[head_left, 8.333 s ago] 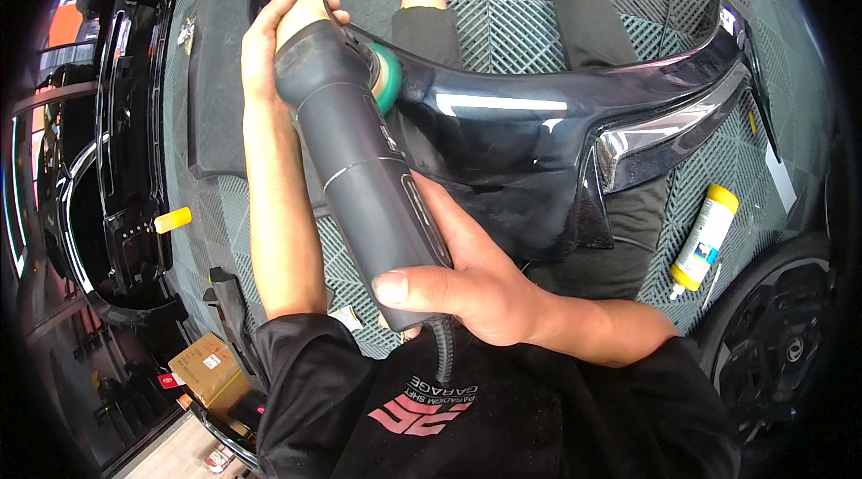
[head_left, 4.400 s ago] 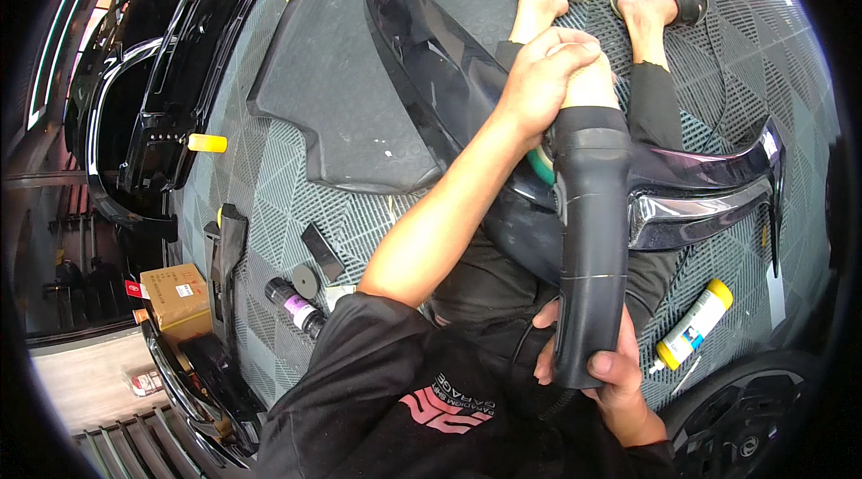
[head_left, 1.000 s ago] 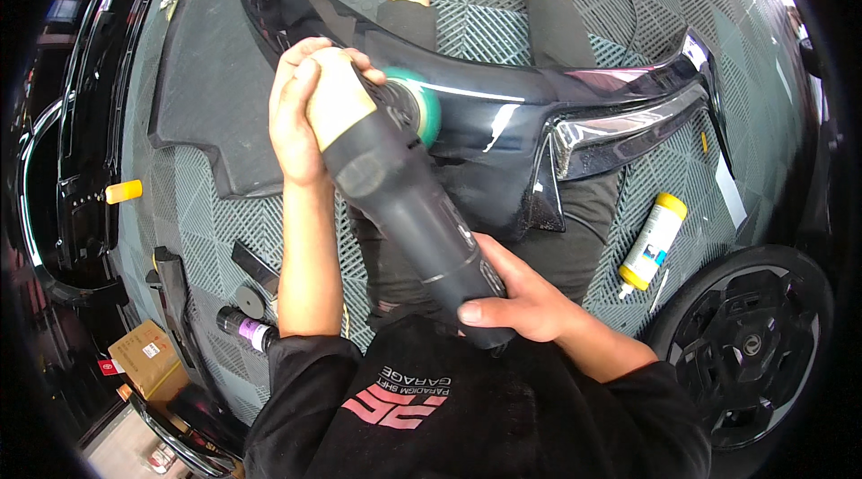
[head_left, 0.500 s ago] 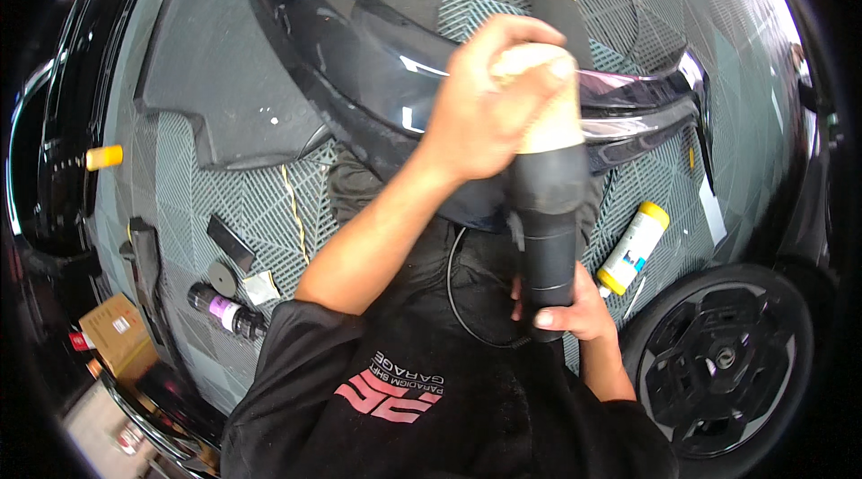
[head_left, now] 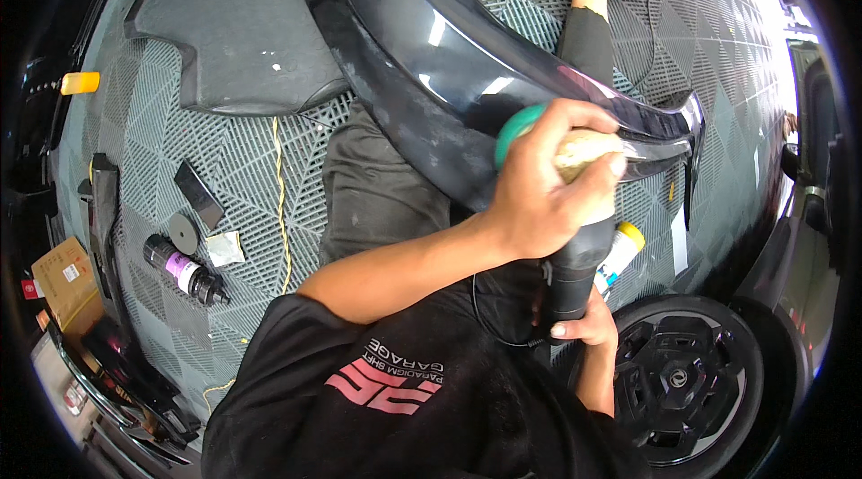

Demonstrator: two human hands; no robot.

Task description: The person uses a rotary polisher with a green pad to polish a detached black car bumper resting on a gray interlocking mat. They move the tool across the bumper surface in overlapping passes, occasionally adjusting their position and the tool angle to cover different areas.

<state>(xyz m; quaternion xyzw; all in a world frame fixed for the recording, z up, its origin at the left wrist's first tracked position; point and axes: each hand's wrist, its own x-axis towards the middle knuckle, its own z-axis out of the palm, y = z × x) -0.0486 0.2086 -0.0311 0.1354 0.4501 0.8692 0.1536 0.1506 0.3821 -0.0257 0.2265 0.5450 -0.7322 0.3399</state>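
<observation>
Polisher position: the polisher [head_left: 577, 263] is held over the right-hand half of the black panel [head_left: 422, 52], which is laid across the trousered legs [head_left: 382, 187].
Left grip [head_left: 543, 187]: wrapped over the pale-covered head [head_left: 588, 151].
Right grip [head_left: 588, 322]: closed around the rear end of the body, with the thumb laid over it.
Scuff risk: the surface could be marked by the edge of the green pad [head_left: 516, 131] if the head is tilted; pad contact is partly hidden by the fingers.
Panel risk: the panel could be slid or rocked if uneven pressure is applied, since no clamp is seen on it.
Cord risk: the black cord [head_left: 486, 325], looped at the lap, could be snagged or dragged if the rear end is swung.
Polisher axis: the head is pointed away from the torso and slightly rightward; the rear end is directed toward the torso.
Pad side: the pad is set on the left of the head.
Panel axis: its length is run diagonally, from upper left down to the right.
</observation>
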